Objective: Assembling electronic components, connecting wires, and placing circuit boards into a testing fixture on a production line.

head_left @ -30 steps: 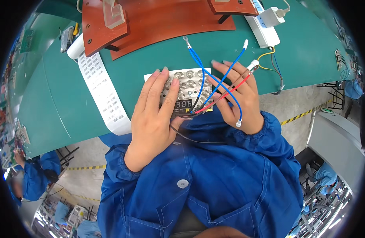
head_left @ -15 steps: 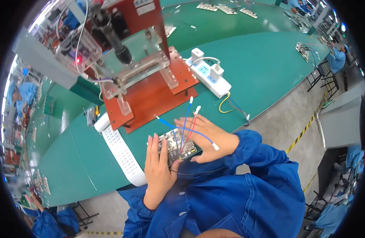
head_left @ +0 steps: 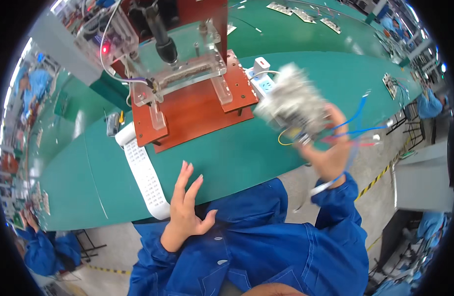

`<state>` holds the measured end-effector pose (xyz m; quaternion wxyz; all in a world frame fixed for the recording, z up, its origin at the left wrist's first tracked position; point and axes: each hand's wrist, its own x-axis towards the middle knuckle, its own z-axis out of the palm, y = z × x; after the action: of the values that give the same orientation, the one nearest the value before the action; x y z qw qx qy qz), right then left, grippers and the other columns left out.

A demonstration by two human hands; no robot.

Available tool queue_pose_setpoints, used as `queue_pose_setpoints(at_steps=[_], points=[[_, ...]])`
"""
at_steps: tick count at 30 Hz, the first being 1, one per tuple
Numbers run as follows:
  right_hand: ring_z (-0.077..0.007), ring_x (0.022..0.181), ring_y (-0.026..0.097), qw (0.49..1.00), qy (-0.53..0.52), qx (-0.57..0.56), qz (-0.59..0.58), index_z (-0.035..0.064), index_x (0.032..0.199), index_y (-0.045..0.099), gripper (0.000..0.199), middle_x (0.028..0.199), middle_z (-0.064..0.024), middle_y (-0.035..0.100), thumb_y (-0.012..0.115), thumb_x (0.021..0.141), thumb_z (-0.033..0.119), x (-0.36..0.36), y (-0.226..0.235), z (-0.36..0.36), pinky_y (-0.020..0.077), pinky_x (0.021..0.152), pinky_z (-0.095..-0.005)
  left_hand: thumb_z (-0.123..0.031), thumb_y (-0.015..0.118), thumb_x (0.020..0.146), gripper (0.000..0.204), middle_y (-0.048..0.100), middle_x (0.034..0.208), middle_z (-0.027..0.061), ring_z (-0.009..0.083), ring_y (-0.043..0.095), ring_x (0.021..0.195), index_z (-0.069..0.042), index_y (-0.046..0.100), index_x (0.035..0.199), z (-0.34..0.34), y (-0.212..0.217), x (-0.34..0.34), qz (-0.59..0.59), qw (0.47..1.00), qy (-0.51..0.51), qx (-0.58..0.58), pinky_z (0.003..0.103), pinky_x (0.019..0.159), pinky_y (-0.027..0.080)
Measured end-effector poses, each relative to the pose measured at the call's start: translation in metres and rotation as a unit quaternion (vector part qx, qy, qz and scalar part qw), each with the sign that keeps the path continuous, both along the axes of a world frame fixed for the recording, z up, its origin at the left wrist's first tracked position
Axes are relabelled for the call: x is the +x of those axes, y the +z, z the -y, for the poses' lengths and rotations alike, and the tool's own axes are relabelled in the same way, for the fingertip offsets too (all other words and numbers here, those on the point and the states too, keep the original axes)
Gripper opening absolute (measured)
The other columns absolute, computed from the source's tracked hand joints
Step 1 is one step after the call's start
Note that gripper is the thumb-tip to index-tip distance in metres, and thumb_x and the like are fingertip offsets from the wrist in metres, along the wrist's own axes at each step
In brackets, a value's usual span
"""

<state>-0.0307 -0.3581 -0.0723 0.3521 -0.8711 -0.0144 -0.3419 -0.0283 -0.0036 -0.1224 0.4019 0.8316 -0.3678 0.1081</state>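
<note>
My right hand (head_left: 329, 153) grips the near right edge of a circuit board (head_left: 292, 98), raised over the green table and smeared by motion. Blue wires (head_left: 357, 116) and a red wire (head_left: 357, 144) trail from it to the right, with white connectors at some ends. Part of the white power strip (head_left: 260, 85) is hidden behind the board. My left hand (head_left: 186, 209) is at the table's near edge, fingers spread and nothing in them. Just left of it lies a strip of printed white labels (head_left: 145, 180).
A red-brown press fixture (head_left: 197, 126) with clear plastic parts stands at the centre back of the green table (head_left: 227, 170). Behind the label roll sits a small dark tool (head_left: 112, 123). Other circuit boards (head_left: 305, 16) lie at the far side, and people work at both sides.
My right hand has lifted the circuit board from the table's near edge and carried it up and to the right. My left hand has let go of it, fingers now spread.
</note>
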Motion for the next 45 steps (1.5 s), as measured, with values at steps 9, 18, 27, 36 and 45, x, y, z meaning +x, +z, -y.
queue_pose_setpoints(at_steps=[9,18,27,36,45], points=[[-0.0322,0.094,0.069,0.919,-0.317,-0.089,-0.218,-0.0091,0.114,0.064,0.08,0.102,-0.0217,0.072,0.087,0.065,0.05,0.191,-0.057,0.186,0.0528,0.082,-0.0397,-0.022,0.072,0.065,0.064,0.05,0.136,0.0292,0.0515,0.049,0.128,0.002,0.06,0.123,0.014,0.008,0.004,-0.023,0.998,0.053,0.025,0.054,0.105,0.044],[-0.0398,0.105,0.065,0.965,-0.139,-0.126,-0.186,0.0115,0.117,0.071,0.038,0.112,-0.0157,0.071,0.058,0.084,0.028,0.424,-0.084,0.195,0.0501,0.096,-0.0428,-0.032,0.065,0.075,0.059,0.05,0.134,0.0308,0.0545,0.046,0.128,0.004,0.057,0.121,0.026,0.004,-0.003,-0.045,0.97,0.211,0.111,0.06,0.107,0.038],[-0.0306,0.108,0.061,0.887,-0.21,-0.41,-0.03,-0.0077,0.135,0.05,0.047,0.111,-0.0247,0.064,0.057,0.094,0.014,0.586,-0.138,0.321,0.0488,0.091,-0.037,-0.049,0.058,0.084,0.067,0.05,0.133,0.0308,0.0545,0.044,0.131,0.003,0.052,0.126,0.038,-0.009,-0.009,-0.013,0.925,0.322,0.203,0.059,0.108,0.035],[-0.035,0.118,0.059,0.99,0.057,-0.042,-0.118,0.0111,0.129,0.064,0.046,0.127,-0.0173,0.065,0.06,0.083,0.012,0.539,-0.096,0.277,0.0459,0.101,-0.0392,-0.046,0.059,0.084,0.064,0.048,0.137,0.0293,0.0526,0.043,0.133,0.003,0.054,0.124,0.046,-0.009,-0.01,-0.045,0.919,0.331,0.208,0.057,0.109,0.035],[-0.0336,0.12,0.056,0.899,-0.154,-0.38,-0.153,0.0112,0.147,0.04,0.067,0.129,-0.0125,0.061,0.061,0.084,0.017,0.523,-0.093,0.281,0.0465,0.099,-0.0512,-0.032,0.065,0.073,0.057,0.054,0.128,0.0293,0.055,0.05,0.124,0.004,0.061,0.117,0.051,-0.004,0.01,0.006,0.933,0.32,0.163,0.055,0.102,0.044]])
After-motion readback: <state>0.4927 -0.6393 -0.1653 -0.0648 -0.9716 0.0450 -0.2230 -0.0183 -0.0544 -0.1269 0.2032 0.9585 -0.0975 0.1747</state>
